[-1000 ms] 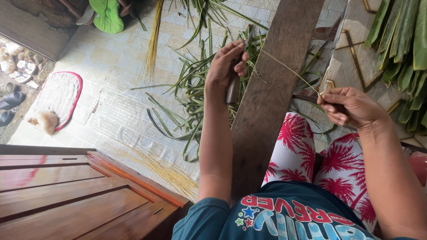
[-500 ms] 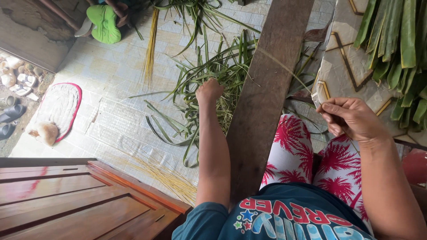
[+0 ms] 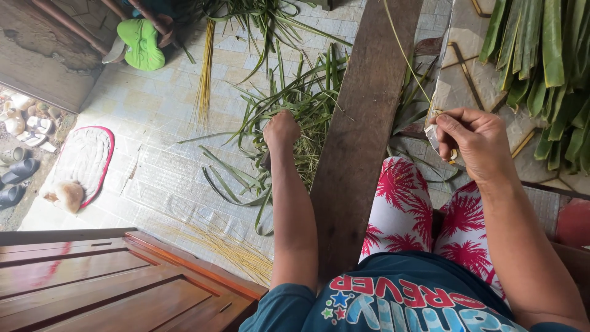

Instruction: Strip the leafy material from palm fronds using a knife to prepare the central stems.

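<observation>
Green strips point(image 3: 295, 104) under fisted left hand point(image 3: 281, 129), seemingly.

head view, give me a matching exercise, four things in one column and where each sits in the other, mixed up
Things:
1. wooden plank
2. green sandal
3. oval mat
4. broad green leaves

Places:
a. top right corner
b. left, near the step edge
c. centre, running up from the lap
d. top left, on the tiles

Pairs: 1-c, 2-d, 3-b, 4-a
</observation>
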